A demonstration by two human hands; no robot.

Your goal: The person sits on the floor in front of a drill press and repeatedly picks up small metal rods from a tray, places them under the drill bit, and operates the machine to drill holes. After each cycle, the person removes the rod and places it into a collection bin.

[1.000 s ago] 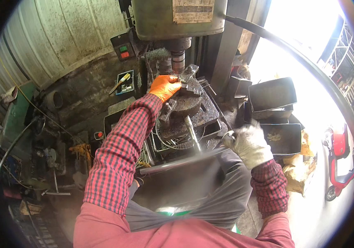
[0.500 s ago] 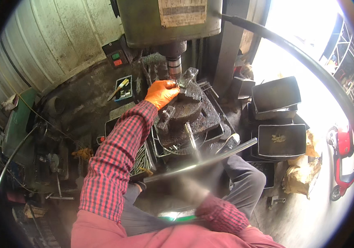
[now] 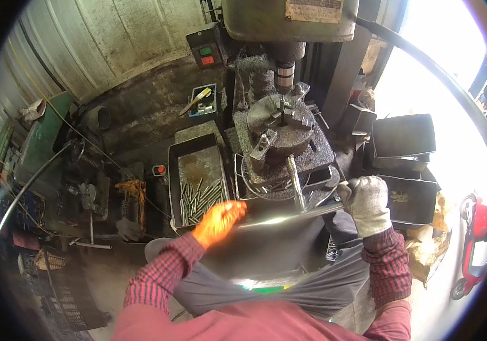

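Observation:
My right hand (image 3: 367, 206), in a grey-white glove, is closed around the right end of a shiny steel crossbar handle (image 3: 289, 219). A rod (image 3: 296, 181) joins this bar to the round chuck (image 3: 263, 113) on the machine table. My left hand (image 3: 219, 223), in an orange glove, is beside the bar's left end, its fingers pointing right; blur hides whether they grip anything. The drill press's drill bit (image 3: 282, 103) points down over the chuck's jaws. Left of the chuck, a dark metal tray (image 3: 170, 170) holds many short metal rods (image 3: 202, 199).
A brush (image 3: 196, 101) lies on a small blue tray at the back. A switch box (image 3: 204, 50) with green and red buttons is on the wall side. Black bins (image 3: 403, 136) are stacked at right, near a red scooter (image 3: 471, 241). My knees flank the bar.
My left hand has drawn back from the chuck toward me, to the bar's left end. My right hand has risen to the bar's right end and grips it. The view has shifted left.

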